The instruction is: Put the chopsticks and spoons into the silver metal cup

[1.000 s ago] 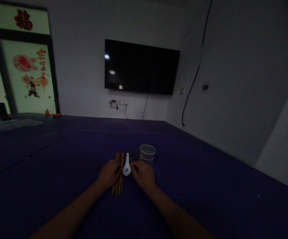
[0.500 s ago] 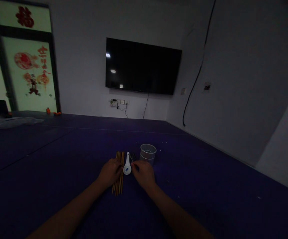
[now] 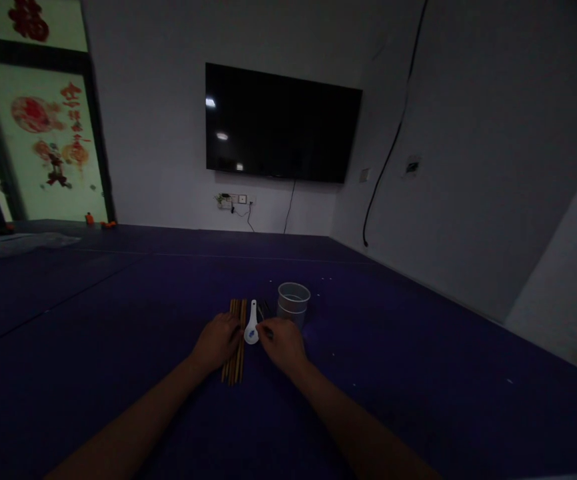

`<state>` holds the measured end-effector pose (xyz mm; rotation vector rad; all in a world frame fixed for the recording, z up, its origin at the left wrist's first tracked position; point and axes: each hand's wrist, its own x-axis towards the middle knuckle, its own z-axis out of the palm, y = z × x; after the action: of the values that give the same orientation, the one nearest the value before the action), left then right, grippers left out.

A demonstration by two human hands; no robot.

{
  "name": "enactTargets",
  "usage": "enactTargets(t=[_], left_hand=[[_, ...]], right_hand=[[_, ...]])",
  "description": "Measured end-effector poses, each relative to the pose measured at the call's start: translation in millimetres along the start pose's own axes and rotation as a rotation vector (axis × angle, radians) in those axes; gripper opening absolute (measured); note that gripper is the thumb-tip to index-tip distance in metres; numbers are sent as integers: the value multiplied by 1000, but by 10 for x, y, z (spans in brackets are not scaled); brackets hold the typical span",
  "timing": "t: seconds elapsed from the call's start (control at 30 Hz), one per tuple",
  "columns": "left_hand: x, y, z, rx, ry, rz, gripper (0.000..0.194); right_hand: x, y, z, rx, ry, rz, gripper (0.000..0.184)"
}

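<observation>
A bundle of wooden chopsticks (image 3: 236, 313) lies on the dark blue floor mat (image 3: 418, 373). My left hand (image 3: 217, 341) rests curled on top of the bundle. A white ceramic spoon (image 3: 252, 329) with a blue mark lies just right of the chopsticks. My right hand (image 3: 282, 343) sits right of the spoon, its fingers pinched on a thin dark stick that reaches toward the cup. A clear plastic cup (image 3: 293, 303) stands upright behind my right hand.
A black television (image 3: 281, 125) hangs on the far wall above wall sockets (image 3: 233, 199) with cables. A glass door with red paper decorations (image 3: 48, 140) is at the far left. A white wall runs along the right side.
The view has shifted slightly, so everything sits a little higher and further left in frame. Both hands stay on the chopsticks and beside the spoon.
</observation>
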<state>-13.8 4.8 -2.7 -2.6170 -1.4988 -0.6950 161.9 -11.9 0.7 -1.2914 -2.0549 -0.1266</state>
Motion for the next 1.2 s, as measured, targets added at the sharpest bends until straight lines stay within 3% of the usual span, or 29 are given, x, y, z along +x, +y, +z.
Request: enactTargets(t=[0.37,1.2], left_hand=[[-2,38,-41,74,-42,23,24],[-9,18,-21,42,-38,-25,24]], right_hand=[[21,-112,-116,-59,-281,-12,23],[11,-72,-39,-28,-242,-41,25]])
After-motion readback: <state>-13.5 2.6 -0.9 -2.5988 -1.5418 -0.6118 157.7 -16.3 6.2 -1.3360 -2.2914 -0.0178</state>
